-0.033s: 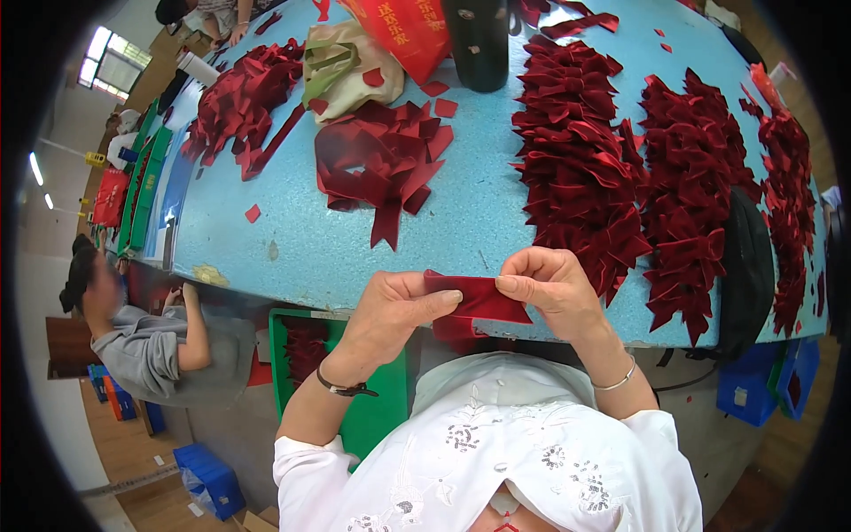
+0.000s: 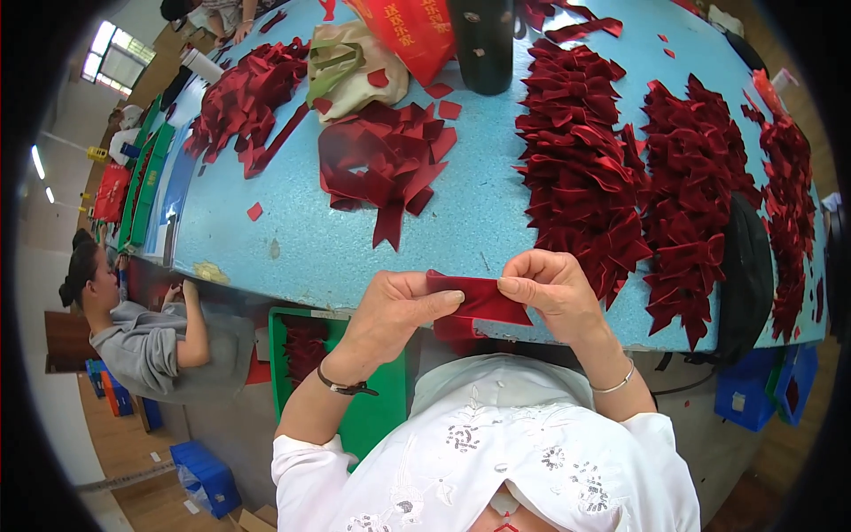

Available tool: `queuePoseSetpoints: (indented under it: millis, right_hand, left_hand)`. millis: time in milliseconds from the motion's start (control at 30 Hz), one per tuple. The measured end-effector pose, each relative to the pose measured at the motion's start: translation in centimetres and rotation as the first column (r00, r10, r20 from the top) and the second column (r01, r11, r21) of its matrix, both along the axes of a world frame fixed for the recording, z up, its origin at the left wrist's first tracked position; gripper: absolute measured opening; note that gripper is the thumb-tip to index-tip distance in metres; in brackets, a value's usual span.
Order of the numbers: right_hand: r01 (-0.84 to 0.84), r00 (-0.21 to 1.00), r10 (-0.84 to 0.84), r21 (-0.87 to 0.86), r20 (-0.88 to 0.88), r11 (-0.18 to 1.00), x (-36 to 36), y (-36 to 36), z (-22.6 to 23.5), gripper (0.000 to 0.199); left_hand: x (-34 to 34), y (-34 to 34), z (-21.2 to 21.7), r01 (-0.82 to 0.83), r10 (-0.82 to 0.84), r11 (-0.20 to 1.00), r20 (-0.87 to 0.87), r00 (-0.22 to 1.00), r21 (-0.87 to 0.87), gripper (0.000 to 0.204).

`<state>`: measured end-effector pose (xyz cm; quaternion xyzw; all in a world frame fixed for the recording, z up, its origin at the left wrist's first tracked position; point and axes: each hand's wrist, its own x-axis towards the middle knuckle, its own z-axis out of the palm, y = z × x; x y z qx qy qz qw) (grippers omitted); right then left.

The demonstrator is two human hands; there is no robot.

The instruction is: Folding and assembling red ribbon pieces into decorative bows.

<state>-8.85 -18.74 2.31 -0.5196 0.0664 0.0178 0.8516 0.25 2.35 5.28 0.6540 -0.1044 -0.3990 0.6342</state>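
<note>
A dark red velvet ribbon is stretched between my two hands above the table's near edge. It is folded over, and a loose part hangs below the left fingers. My left hand pinches its left end, with the thumb on top. My right hand pinches the upper right corner between thumb and fingers. Beyond my hands lies a loose heap of red ribbon strips. To the right, finished-looking red bows are piled in a long row, and a second row of bows lies beside it.
On the blue table stand a dark cylinder, a cloth bag and a red bag. A black bag hangs at the right edge. A green crate sits below my left arm. A co-worker in grey sits at left.
</note>
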Motion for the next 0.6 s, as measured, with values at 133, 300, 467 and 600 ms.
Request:
queuePoseSetpoints:
  millis: [133,300,467,600]
  right_hand:
    - [-0.009,0.999,0.01,0.011,-0.037,1.0,-0.1,0.0,0.7,0.012]
    - [0.041,0.999,-0.038,0.073,-0.034,0.996,-0.2,0.0,-0.3,0.014]
    - [0.192,0.981,-0.191,0.029,-0.028,0.981,-0.3,0.9,0.6,0.015]
    - [0.229,0.973,-0.229,0.027,0.006,0.973,-1.1,-0.1,-0.1,0.018]
  left_hand:
    - [0.1,-0.2,0.9,0.019,-0.019,1.0,-0.008,1.0,0.023,0.022]
    - [-0.2,-0.3,1.1,0.03,-0.031,0.998,0.028,0.999,0.053,0.025]
    - [-0.1,-0.5,0.8,0.01,-0.011,1.0,0.051,0.999,0.012,0.01]
    - [0.1,-0.5,0.9,-0.023,0.026,0.999,0.07,0.997,-0.044,0.022]
